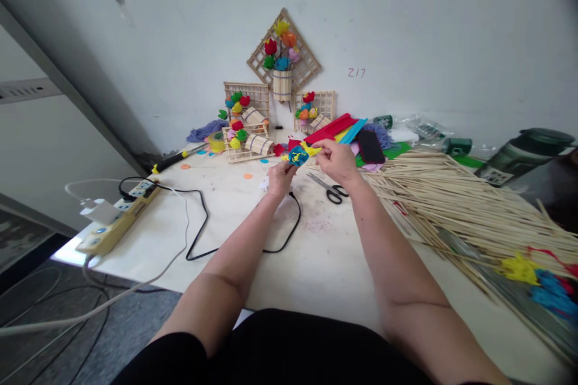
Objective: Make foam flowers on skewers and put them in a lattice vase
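Near the middle of the table, my left hand (280,180) is closed on a blue craft flower (298,156) with yellow bits at its centre. To its right, my right hand (338,162) pinches a yellow piece (310,150), perhaps felt or paper, close beside the flower. Black-handled scissors (332,191) lie under my right wrist, blades pointing left. A white device with a black cord is partly hidden beneath my left hand. Red sheet material (332,128) and blue sheet material (354,131) lie just behind my right hand.
A yellow power strip (118,216) with trailing cords runs along the left edge. Thin wooden sticks (451,198) are heaped on the right, near a dark bottle (526,156). A phone (371,147) lies behind them. Bamboo lattice frames with flowers (246,102) line the wall.
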Tool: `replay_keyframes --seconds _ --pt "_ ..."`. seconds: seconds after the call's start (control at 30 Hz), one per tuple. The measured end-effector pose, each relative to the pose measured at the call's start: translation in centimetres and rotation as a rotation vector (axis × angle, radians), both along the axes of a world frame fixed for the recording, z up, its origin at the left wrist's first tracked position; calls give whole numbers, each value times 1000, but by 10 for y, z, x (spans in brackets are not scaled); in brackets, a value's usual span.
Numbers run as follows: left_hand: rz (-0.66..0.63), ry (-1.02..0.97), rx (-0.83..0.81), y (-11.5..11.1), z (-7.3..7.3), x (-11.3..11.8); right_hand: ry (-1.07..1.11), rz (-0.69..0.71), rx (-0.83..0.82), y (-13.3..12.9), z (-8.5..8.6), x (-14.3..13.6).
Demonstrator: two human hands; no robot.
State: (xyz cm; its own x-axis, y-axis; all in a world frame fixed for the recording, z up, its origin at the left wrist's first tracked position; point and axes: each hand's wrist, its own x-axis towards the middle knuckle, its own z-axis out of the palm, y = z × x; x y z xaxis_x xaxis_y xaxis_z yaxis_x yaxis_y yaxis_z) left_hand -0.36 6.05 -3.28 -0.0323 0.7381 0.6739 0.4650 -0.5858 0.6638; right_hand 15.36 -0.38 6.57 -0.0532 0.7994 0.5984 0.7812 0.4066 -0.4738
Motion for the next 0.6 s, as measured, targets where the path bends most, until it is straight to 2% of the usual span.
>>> replay_keyframes --seconds 0.2,0.47,0.6 --pt "-10 -45 -47 -3 4 1 -20 0 -84 1 -1 -4" --pt "-107 -218 -183 -6 14 9 -22 -20 -223 7 -7 -7" --pt "-115 -306 -243 -6 17 11 -34 -12 -312 12 -11 -9"
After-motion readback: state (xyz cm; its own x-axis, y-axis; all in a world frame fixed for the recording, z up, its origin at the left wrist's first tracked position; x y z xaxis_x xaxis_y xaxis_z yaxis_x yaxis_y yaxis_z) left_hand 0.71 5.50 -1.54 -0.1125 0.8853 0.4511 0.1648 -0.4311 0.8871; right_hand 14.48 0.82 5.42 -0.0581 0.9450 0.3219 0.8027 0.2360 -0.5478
